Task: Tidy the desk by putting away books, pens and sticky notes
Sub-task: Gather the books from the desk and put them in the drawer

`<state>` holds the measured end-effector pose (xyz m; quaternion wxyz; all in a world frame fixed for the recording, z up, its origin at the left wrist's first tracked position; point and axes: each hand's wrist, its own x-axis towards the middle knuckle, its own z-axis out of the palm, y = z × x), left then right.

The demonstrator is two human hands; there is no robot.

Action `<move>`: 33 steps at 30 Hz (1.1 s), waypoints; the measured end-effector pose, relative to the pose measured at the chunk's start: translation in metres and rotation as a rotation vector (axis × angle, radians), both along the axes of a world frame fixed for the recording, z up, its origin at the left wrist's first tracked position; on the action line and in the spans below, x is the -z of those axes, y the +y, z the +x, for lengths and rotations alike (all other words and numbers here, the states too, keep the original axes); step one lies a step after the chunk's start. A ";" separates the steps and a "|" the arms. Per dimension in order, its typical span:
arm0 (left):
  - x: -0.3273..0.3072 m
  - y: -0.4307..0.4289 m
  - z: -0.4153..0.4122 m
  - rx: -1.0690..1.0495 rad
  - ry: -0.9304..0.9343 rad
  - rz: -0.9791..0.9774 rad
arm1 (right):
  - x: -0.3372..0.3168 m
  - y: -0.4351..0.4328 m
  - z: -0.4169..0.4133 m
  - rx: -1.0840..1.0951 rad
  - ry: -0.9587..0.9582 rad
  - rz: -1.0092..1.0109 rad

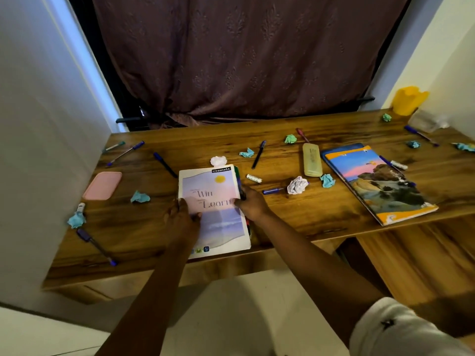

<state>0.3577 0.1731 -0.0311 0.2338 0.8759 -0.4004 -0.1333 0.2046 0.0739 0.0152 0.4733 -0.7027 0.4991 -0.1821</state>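
While both arms stretch out over the wooden desk (308, 222), the left hand (182, 214) grips the left edge of a pastel notebook (213, 199), thumb on the cover and fingers tucked beneath. The right hand (252, 202) pinches the notebook's right edge. A dark pen (239, 182) lies along that edge at the right fingertips; I cannot tell whether the hand holds it too. The notebook sits between the two hands at the front of the desk, its near corner past the edge.

Just right of the right hand are a short blue pen (272, 190) and a white paper ball (297, 185). Further right lie a yellow pencil case (311, 159) and a large landscape book (377, 183). Beyond the right hand a black pen (258, 154) slants among teal crumpled notes (247, 152). Beyond the left hand lies a blue pen (165, 164). Left of the left hand are a teal paper wad (140, 197), a pink case (102, 185) and, nearer the front, a purple pen (96, 246). A yellow cup (408, 100) stands far off to the right, at the back corner.
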 end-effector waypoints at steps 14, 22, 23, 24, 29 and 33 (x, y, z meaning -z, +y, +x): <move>-0.065 -0.127 -0.310 0.406 0.641 -0.383 | -0.005 -0.113 -0.337 0.554 0.092 -0.289; -0.016 -0.210 -0.444 0.126 0.409 0.042 | 0.024 -0.164 -0.420 0.414 0.506 -0.281; -0.016 -0.212 -0.453 0.085 0.402 0.007 | 0.026 -0.166 -0.421 0.403 0.505 -0.277; -0.015 -0.214 -0.458 0.040 0.408 -0.039 | 0.027 -0.171 -0.422 0.395 0.488 -0.270; -0.016 -0.226 -0.443 -0.110 0.460 -0.223 | 0.014 -0.189 -0.431 0.373 0.236 -0.032; -0.014 -0.220 -0.420 -0.227 0.649 -0.238 | 0.015 -0.181 -0.445 0.333 0.173 -0.013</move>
